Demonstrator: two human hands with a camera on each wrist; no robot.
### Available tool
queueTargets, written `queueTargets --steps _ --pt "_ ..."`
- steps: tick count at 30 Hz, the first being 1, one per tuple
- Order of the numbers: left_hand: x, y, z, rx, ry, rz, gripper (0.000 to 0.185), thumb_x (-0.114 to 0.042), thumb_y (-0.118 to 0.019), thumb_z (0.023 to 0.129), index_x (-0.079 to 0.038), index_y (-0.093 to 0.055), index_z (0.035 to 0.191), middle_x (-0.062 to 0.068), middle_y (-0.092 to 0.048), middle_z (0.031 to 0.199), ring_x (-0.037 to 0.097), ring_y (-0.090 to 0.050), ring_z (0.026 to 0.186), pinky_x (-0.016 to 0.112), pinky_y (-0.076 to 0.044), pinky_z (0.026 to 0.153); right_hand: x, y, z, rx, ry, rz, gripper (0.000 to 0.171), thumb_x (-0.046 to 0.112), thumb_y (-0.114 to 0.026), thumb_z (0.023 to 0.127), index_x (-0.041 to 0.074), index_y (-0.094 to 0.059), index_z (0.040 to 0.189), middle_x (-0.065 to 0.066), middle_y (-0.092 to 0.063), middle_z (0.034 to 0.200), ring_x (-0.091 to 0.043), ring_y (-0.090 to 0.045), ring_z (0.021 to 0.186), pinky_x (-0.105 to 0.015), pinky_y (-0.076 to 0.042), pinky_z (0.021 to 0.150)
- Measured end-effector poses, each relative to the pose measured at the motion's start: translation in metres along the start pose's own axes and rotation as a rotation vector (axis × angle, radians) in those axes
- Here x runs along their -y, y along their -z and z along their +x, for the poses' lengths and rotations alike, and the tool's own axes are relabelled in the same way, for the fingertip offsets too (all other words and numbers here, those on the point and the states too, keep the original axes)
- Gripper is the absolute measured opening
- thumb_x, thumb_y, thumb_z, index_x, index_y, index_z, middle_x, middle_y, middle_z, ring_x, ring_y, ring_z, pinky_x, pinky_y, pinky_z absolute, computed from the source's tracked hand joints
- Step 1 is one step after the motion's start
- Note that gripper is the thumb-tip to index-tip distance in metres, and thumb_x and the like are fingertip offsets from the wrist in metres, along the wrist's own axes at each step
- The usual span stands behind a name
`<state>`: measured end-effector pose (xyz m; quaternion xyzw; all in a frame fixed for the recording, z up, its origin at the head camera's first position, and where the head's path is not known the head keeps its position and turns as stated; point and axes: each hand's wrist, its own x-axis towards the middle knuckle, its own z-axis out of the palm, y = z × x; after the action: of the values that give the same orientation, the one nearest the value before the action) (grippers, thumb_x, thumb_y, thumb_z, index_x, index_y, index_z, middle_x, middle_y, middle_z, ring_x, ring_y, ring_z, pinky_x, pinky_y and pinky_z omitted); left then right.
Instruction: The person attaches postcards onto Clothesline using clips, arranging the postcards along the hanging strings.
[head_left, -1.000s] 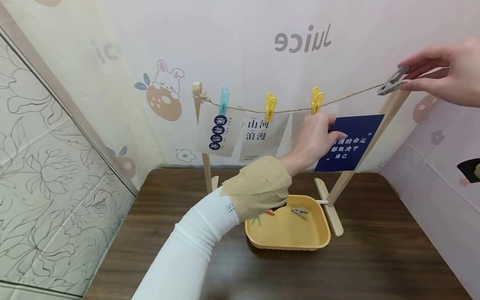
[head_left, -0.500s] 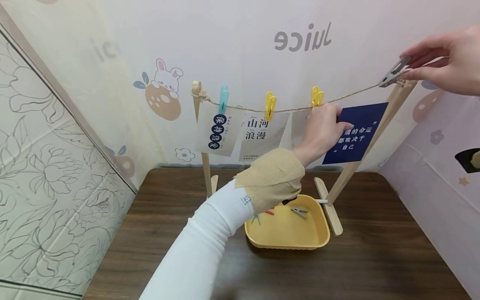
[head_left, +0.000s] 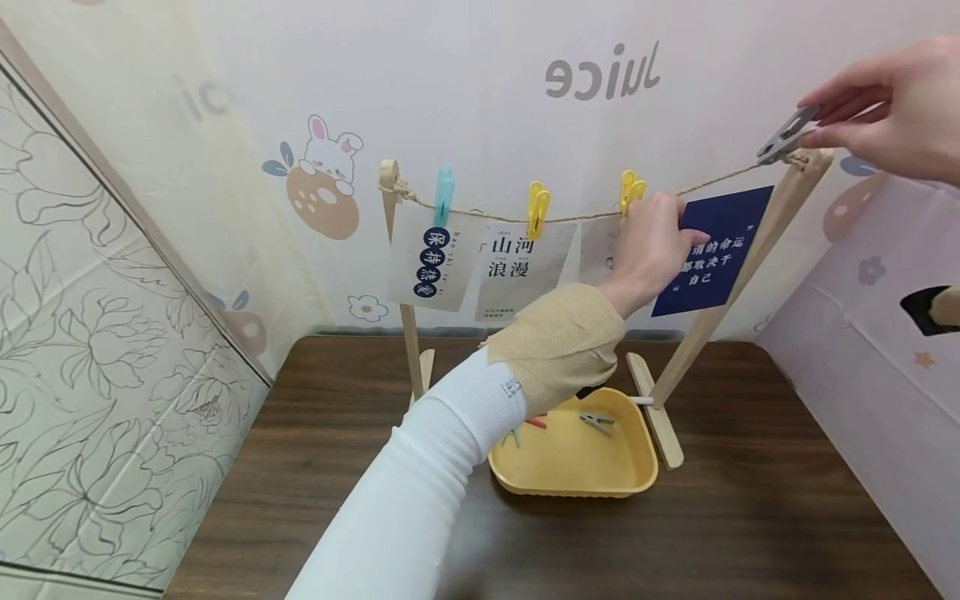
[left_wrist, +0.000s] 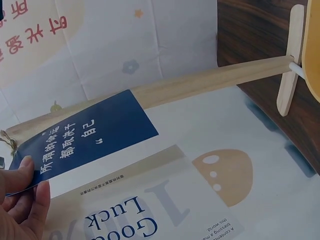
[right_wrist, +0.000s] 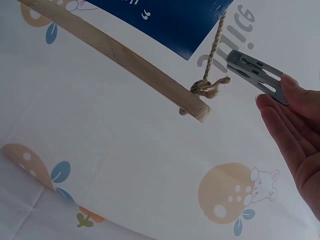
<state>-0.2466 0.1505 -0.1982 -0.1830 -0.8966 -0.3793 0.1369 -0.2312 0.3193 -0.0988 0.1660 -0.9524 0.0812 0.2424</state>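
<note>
My left hand (head_left: 648, 250) pinches a dark blue card (head_left: 712, 258) with white characters by its upper left part; thumb and fingers also show on the card (left_wrist: 95, 130) in the left wrist view. The card's top edge is just below the twine line (head_left: 720, 181), near the right post. My right hand (head_left: 892, 112) pinches a grey clothespin (head_left: 787, 135) by its handle end. In the head view its nose overlaps the twine near the right knot. The right wrist view has the clothespin (right_wrist: 257, 75) beside the twine (right_wrist: 215, 47), with a small gap showing between them.
A blue clothespin (head_left: 444, 196) and two yellow clothespins (head_left: 537, 208) hold pale cards (head_left: 431, 283) on the line. Wooden posts (head_left: 776, 221) stand at both ends. Below, a yellow basket (head_left: 573, 487) holds several clothespins, including a grey one (head_left: 597, 423), on the dark table (head_left: 337, 433).
My left hand has raised the blue card and shifted it right, toward the line. The right hand has moved slightly up with the grey clothespin, still pinching it.
</note>
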Motion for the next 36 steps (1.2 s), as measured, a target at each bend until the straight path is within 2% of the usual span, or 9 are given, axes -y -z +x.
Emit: queueTargets --steps 4,6,8,11,12,13,15,28,36 --pt "-0.001 0.0 0.001 0.005 0.018 -0.012 0.008 -0.025 -0.066 0.078 -0.019 -0.068 0.083 -0.01 -0.064 0.073 -0.004 -0.048 0.053 0.013 -0.034 0.045 0.006 0.001 0.001 -0.005 0.003 -0.008 0.024 -0.012 -0.055 0.08 -0.017 -0.052 0.103 -0.036 -0.051 0.091 0.024 -0.024 0.059 0.005 -0.025 0.069" --pt "-0.003 -0.001 0.001 0.01 0.027 0.0 0.008 -0.027 -0.066 0.078 -0.02 -0.068 0.083 -0.011 -0.064 0.072 -0.004 -0.048 0.054 0.013 -0.034 0.045 0.006 0.001 0.002 -0.006 0.015 -0.019 0.022 -0.013 -0.055 0.079 -0.017 -0.053 0.101 -0.036 -0.051 0.09 0.011 -0.04 0.056 0.005 -0.025 0.067" --pt "-0.004 -0.001 0.002 0.017 0.04 0.002 0.009 -0.027 -0.066 0.078 -0.021 -0.068 0.083 -0.012 -0.064 0.072 -0.005 -0.049 0.055 0.013 -0.035 0.046 0.004 0.0 0.004 -0.002 0.027 -0.033 0.02 -0.014 -0.055 0.079 -0.017 -0.054 0.099 -0.035 -0.052 0.089 0.011 -0.041 0.055 0.006 -0.025 0.065" --pt "-0.007 -0.003 0.003 0.028 0.058 0.008 0.009 -0.029 -0.066 0.077 -0.022 -0.067 0.083 -0.012 -0.064 0.073 -0.005 -0.049 0.055 0.013 -0.037 0.047 0.002 0.0 0.007 0.019 0.032 -0.051 0.019 -0.016 -0.056 0.078 -0.017 -0.055 0.097 -0.036 -0.053 0.088 -0.021 -0.055 0.06 0.006 -0.025 0.059" --pt "-0.008 -0.003 0.003 0.032 0.065 0.003 0.009 -0.029 -0.066 0.077 -0.022 -0.067 0.083 -0.013 -0.064 0.074 -0.005 -0.05 0.056 0.013 -0.037 0.048 0.002 0.0 0.008 0.031 0.027 -0.054 0.019 -0.016 -0.056 0.077 -0.017 -0.055 0.096 -0.036 -0.053 0.087 -0.023 -0.056 0.061 0.005 -0.025 0.056" --pt "-0.009 -0.004 0.004 0.034 0.07 0.002 0.009 -0.029 -0.066 0.077 -0.022 -0.067 0.084 -0.013 -0.064 0.075 -0.006 -0.05 0.056 0.013 -0.037 0.048 0.002 0.0 0.009 0.043 0.024 -0.055 0.019 -0.017 -0.056 0.077 -0.018 -0.055 0.096 -0.036 -0.053 0.087 -0.024 -0.057 0.062 0.005 -0.025 0.054" --pt "-0.01 -0.004 0.004 0.033 0.068 0.007 0.009 -0.029 -0.066 0.077 -0.022 -0.066 0.083 -0.013 -0.064 0.075 -0.005 -0.049 0.056 0.013 -0.037 0.048 0.004 0.001 0.01 0.064 0.015 -0.062 0.02 -0.018 -0.056 0.076 -0.018 -0.055 0.096 -0.037 -0.053 0.086 -0.045 -0.051 0.066 0.004 -0.025 0.051" --pt "-0.011 -0.007 0.009 0.006 0.07 0.067 0.01 -0.031 -0.067 0.075 -0.022 -0.063 0.073 -0.013 -0.062 0.069 -0.002 -0.046 0.053 0.016 -0.031 0.044 0.009 0.006 0.017 0.141 -0.027 -0.077 0.019 -0.015 -0.056 0.078 -0.017 -0.056 0.097 -0.035 -0.055 0.083 -0.031 -0.048 0.062 0.001 -0.026 0.05" --pt "-0.011 -0.006 0.011 -0.001 0.057 0.087 0.01 -0.031 -0.068 0.074 -0.022 -0.063 0.072 -0.013 -0.062 0.07 -0.003 -0.047 0.057 0.015 -0.035 0.048 0.003 0.005 0.024 0.161 -0.01 -0.114 0.019 -0.013 -0.057 0.079 -0.013 -0.058 0.097 -0.033 -0.057 0.084 -0.037 -0.047 0.073 -0.004 -0.027 0.048"
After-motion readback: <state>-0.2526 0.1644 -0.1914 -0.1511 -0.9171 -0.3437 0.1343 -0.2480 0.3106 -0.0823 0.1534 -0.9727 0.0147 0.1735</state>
